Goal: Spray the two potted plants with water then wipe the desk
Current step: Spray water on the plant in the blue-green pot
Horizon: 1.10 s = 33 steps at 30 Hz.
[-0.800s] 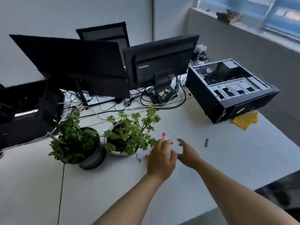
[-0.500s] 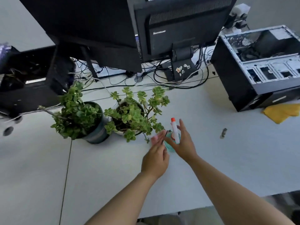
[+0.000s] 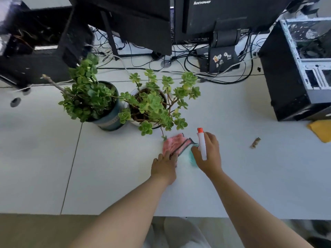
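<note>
Two potted plants stand side by side on the white desk (image 3: 53, 167): a bushy one in a dark teal pot (image 3: 109, 119) on the left and a succulent in a white pot (image 3: 152, 106) on the right. Just in front of the succulent lies a pink cloth (image 3: 172, 143) with a dark mesh edge. My left hand (image 3: 164, 166) rests on the cloth's near edge, fingers on it. My right hand (image 3: 208, 153) is wrapped around a spray bottle (image 3: 202, 144) with a white head, orange nozzle and teal body.
Two black monitors (image 3: 223, 13) and tangled cables (image 3: 197, 67) fill the back of the desk. An open computer case (image 3: 293, 68) lies at the right, with a yellow cloth (image 3: 320, 129) beside it. A small brown scrap (image 3: 255, 142) lies right of my hands.
The view has tilted down toward the desk. My right hand has closed around the spray bottle. My left hand has settled on the pink cloth, which now shows.
</note>
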{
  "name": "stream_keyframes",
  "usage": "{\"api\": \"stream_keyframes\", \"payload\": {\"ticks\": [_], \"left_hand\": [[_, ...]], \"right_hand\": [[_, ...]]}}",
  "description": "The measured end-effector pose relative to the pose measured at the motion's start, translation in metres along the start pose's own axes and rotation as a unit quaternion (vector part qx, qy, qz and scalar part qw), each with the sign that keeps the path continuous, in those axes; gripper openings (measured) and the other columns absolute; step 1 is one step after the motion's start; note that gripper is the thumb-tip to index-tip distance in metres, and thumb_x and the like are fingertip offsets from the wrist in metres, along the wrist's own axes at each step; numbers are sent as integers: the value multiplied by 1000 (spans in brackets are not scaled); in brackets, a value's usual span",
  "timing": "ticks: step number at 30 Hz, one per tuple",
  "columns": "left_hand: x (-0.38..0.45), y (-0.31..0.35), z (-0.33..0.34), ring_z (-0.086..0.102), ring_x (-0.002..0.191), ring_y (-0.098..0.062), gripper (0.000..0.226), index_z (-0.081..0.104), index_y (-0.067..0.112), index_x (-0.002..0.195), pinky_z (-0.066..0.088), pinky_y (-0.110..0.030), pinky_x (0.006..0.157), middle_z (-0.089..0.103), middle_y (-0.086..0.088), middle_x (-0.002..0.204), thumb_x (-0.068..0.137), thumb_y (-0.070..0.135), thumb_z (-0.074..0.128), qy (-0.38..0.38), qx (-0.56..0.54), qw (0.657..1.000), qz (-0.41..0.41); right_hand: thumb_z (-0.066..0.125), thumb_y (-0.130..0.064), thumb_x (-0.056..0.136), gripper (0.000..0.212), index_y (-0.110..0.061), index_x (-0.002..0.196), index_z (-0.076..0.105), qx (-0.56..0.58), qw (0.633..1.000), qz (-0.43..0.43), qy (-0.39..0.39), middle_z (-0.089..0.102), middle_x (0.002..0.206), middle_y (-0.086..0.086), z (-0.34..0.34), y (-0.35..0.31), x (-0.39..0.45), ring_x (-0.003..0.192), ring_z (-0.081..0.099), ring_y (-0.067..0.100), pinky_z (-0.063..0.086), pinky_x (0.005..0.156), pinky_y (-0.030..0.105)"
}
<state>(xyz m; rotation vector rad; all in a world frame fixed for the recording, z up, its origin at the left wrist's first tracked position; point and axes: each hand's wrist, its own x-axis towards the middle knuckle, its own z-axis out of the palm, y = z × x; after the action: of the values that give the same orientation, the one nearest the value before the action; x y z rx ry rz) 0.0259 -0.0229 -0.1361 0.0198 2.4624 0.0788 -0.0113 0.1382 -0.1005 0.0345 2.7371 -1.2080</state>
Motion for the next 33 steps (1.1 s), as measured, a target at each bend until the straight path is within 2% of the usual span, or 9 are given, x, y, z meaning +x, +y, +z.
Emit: {"api": "stream_keyframes", "payload": {"ticks": [5, 12, 14, 16, 18, 21, 23, 27, 33], "left_hand": [[-24, -50, 0, 37, 127, -30, 62, 23, 27, 149, 35, -41, 97, 26, -2, 151, 90, 29, 44, -14, -56, 994, -87], [-46, -160, 6, 30, 138, -30, 60, 31, 23, 147, 28, -40, 109, 24, -2, 157, 91, 43, 39, -26, -54, 985, -164], [-50, -177, -1, 13, 148, -33, 62, 31, 20, 150, 11, -45, 119, 19, -6, 162, 93, 44, 36, -34, -60, 978, -199], [-53, -199, -15, 27, 144, -33, 54, 45, 18, 143, 18, -43, 118, 38, -10, 154, 94, 38, 38, 31, -129, 965, -226], [-50, -219, -36, 52, 122, -31, 39, 60, 13, 124, 41, -37, 101, 59, -13, 131, 96, 33, 42, 151, -274, 921, -233], [-42, -245, -70, 61, 100, -26, 31, 56, 14, 119, 48, -34, 84, 65, -9, 114, 99, 35, 44, 244, -587, 749, -186], [-34, -258, -88, 66, 96, -25, 32, 49, 22, 122, 53, -38, 86, 67, -6, 109, 99, 43, 45, 258, -671, 680, -145], [-18, -279, -102, 68, 82, -24, 26, 42, 30, 122, 56, -38, 80, 70, -13, 104, 97, 31, 51, 247, -735, 622, -106], [-10, -277, -107, 70, 72, -21, 56, 38, 32, 135, 62, -43, 77, 72, -9, 103, 85, 31, 63, 217, -747, 621, -99]], "right_hand": [[42, -38, 79, 68, -15, 141, 52, -58, 990, -104, -74, 56, 140, 6, 44, -30, -23, 124, 53, 31, 52, 87, 43], [41, -30, 81, 68, -19, 148, 44, -83, 965, -189, -162, 64, 129, 3, 114, -99, -47, 97, 64, 24, 53, 72, 33], [49, -18, 85, 63, -16, 147, 44, -56, 968, -186, -156, 64, 128, 7, 121, -121, -48, 101, 62, 26, 53, 74, 32], [53, -16, 91, 52, -17, 143, 48, -13, 979, -111, -169, 65, 123, 5, 131, -149, -44, 106, 60, 25, 42, 77, 24], [56, -25, 96, 33, -19, 128, 58, 28, 984, -30, -173, 67, 111, 1, 142, -173, -38, 101, 61, 21, 38, 72, 18], [60, -35, 89, 20, -24, 105, 64, 111, 982, 67, -140, 70, 99, -2, 151, -205, -29, 93, 66, 22, 51, 81, 26], [57, -29, 79, 27, -24, 104, 64, 136, 977, 107, -125, 69, 98, -1, 154, -224, -24, 92, 67, 24, 52, 80, 34], [57, -15, 86, 16, -21, 100, 62, 111, 978, 120, -130, 66, 95, -1, 162, -249, -14, 87, 64, 24, 49, 73, 33], [57, -18, 88, 18, -26, 73, 64, 121, 972, 172, -105, 67, 82, 7, 160, -258, -9, 71, 62, 24, 56, 84, 46]]}}
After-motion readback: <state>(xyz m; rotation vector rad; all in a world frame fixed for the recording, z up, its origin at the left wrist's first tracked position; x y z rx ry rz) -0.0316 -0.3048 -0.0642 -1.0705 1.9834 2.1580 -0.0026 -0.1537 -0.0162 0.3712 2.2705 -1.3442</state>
